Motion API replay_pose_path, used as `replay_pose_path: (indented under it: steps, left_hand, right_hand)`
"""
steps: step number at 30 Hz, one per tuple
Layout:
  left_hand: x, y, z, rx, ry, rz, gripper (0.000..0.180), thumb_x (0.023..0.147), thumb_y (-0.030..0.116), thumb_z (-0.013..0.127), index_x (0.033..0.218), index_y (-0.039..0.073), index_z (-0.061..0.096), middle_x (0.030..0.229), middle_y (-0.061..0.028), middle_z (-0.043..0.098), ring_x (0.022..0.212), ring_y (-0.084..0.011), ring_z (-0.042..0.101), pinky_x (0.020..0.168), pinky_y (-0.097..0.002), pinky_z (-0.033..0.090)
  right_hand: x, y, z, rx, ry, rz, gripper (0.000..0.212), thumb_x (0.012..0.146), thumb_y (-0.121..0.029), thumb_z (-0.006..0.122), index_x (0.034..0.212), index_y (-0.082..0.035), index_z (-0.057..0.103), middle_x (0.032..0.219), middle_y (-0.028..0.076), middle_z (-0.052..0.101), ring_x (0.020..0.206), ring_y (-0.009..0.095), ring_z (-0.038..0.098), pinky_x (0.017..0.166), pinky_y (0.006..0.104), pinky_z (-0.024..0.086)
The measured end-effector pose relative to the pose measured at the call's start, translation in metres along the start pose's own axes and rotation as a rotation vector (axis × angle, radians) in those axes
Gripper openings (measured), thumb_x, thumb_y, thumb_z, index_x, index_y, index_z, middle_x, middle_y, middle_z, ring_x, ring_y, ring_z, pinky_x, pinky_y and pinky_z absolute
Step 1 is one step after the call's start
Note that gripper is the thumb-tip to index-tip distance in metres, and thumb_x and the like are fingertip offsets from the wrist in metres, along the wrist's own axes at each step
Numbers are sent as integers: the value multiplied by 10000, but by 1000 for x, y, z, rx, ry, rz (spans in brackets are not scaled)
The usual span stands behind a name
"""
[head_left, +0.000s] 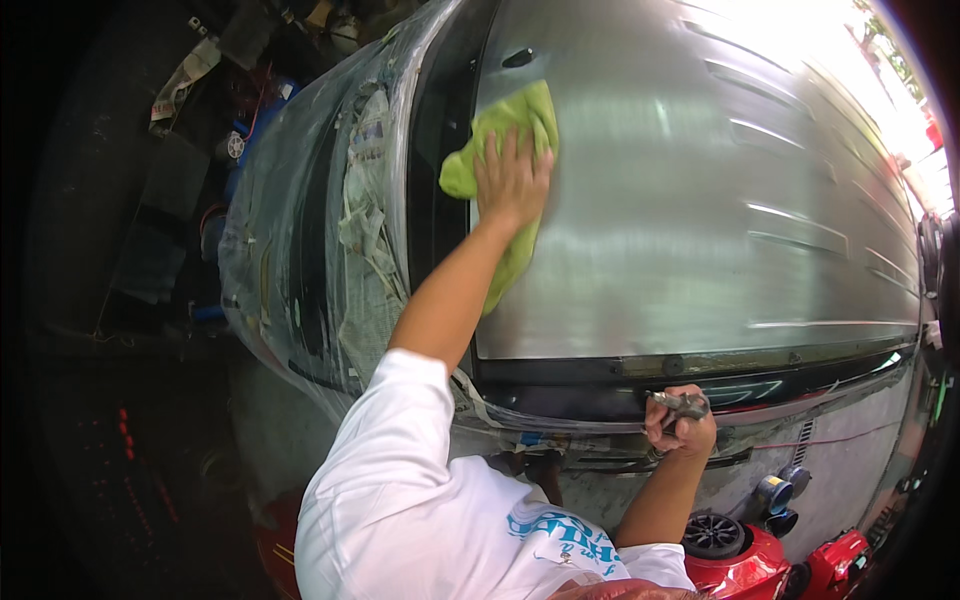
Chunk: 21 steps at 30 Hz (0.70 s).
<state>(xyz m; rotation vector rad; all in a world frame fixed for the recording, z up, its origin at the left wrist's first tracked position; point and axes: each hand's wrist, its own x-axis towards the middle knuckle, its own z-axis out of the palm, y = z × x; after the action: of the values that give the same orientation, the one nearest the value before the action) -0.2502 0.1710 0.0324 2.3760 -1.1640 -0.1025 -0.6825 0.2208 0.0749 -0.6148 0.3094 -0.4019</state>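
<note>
My left hand (513, 180) lies flat with its fingers spread on a lime-green cloth (530, 110), pressing it onto the car's bare grey metal roof (640, 230) beside the dark strip at its left edge. Part of the cloth trails down under my forearm. Lower right, over the dark side rail (570, 395) of the roof, my right hand (682, 425) is closed around a small metal air gun (690, 405). The gun's short nozzle points left. Its lower part is hidden by my fingers.
Clear plastic film (270, 240) and masking paper (360, 220) cover the car left of the roof. A thin red hose (830, 440) runs above the floor. Cans (773, 493) stand at the lower right near red car parts (740, 565).
</note>
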Motion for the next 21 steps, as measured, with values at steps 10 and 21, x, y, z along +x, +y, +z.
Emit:
replay_pose_path:
  steps: [10,21]
  left_hand:
    - [-212,54,-27,59,-66,510,659,1072,465,560,1630,124,478,1725,-152,367,1616,-437,243,1294,-640,168]
    - [-215,60,-22,130,-112,439,635,1114,500,475,1663,186,421,1754,-100,325,1627,-408,222,1279,-639,211]
  right_hand:
    - [-3,-8,18,-152,88,-8,527,841,-368,901,1133,38,738,816,129,723,531,87,545,431,257,371]
    - [-127,5,120,-713,336,93,503,949,-413,794,1300,-56,744,898,27,690,592,94,567,532,305,460]
